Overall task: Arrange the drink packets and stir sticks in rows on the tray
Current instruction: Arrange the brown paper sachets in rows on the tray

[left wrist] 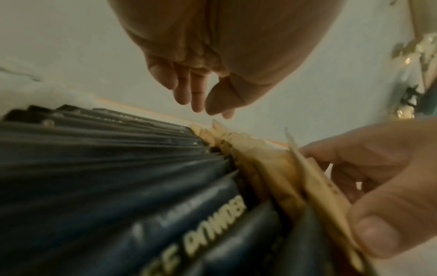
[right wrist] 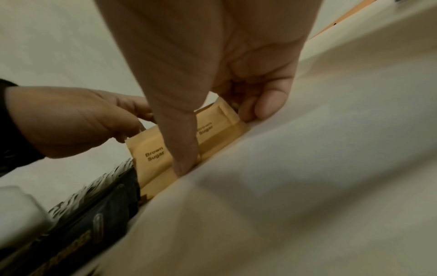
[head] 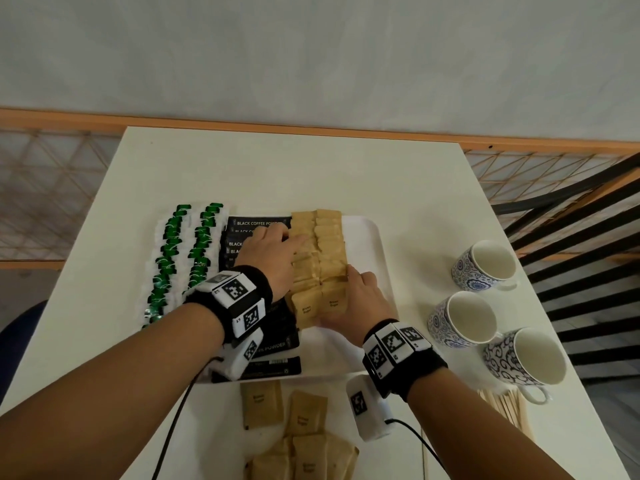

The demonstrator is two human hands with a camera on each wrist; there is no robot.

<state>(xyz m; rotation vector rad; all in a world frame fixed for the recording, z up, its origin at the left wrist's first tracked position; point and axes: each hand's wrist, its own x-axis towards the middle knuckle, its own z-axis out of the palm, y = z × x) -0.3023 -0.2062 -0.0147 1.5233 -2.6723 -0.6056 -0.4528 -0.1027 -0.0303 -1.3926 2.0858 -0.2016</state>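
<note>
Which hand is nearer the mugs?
Right. The right hand sits at the near end of the brown sugar packets, on the tray side facing the mugs. The left hand lies farther off, over the black coffee packets.

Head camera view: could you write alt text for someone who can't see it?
Two hands tidy rows of brown sugar packets on a white tray: the left hand rests on them, the right hand presses their near end. Black coffee packets and green-and-white packets lie alongside; three patterned cups stand right.
</note>
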